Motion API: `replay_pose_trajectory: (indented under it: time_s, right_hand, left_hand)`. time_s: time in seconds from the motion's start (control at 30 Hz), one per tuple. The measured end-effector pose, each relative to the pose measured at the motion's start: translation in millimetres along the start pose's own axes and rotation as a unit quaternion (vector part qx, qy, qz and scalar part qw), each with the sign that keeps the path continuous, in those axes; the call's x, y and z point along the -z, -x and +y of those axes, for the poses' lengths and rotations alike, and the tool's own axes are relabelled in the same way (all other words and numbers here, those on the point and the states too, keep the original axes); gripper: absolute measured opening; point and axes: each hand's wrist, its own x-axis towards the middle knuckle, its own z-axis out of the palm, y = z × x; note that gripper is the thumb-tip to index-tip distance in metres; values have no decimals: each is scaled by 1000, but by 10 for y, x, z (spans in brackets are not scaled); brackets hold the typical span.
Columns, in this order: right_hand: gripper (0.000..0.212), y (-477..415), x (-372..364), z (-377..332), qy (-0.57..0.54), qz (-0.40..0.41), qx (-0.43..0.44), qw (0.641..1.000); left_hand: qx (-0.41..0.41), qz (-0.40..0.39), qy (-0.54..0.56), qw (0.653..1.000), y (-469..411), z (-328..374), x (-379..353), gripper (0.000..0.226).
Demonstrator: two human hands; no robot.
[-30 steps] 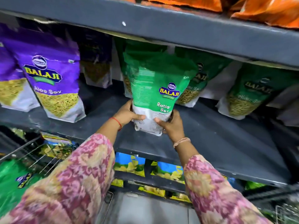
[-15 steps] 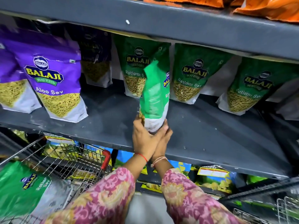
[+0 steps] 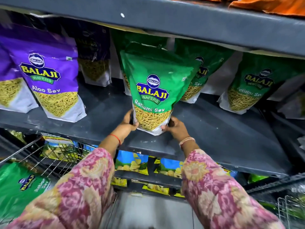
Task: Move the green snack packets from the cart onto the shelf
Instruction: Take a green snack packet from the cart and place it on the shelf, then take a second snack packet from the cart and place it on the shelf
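Green packet [image 3: 154, 86] stands label-forward near the shelf [image 3: 222, 136] front edge, its base gripped by the left hand [image 3: 127, 123] at nine o'clock and the right hand [image 3: 175, 128] at three, likely to steady it. Matching green packets [image 3: 252, 90] line the back; another [image 3: 21, 187] waits in the cart [image 3: 54, 154] at seven o'clock.

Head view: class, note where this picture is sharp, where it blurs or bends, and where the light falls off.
Head view: the held packet is sharp, print readable; both sleeves blur near the lower edge; the wide lens bows the shelf edge; the green packets at the back sit in shadow under that shelf; no strong glare.
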Motion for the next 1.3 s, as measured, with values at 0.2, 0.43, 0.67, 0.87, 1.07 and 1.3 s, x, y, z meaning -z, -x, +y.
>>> replay_pose_trajectory:
  time_s: [0.2,0.43,0.67,0.87,1.07,1.3]
  right_hand:
    - [32,-1,-76,142,67,30,-28,997]
    - [54,216,-295,167,93,171,-53,979]
    - [51,1176,-1395,238,96,79,193,973]
    - [73,1064,-2521,155,209,-250,247,913]
    - [100,698,-3630,616,312,-454,123,825]
    - [103,315,-4591,1449,395,-527,-1,752]
  left_hand:
    - [-44,56,-6,997,126,-207,-68,41]
    - [-47,104,14,993,287,-197,-102,37]
    - [-53,437,-36,897,1252,-644,297,50]
    - [214,597,64,771,2023,-1552,1322,60]
    - [266,535,128,792,2205,-2244,1959,67]
    - [259,529,244,770,1940,-2880,2604,65]
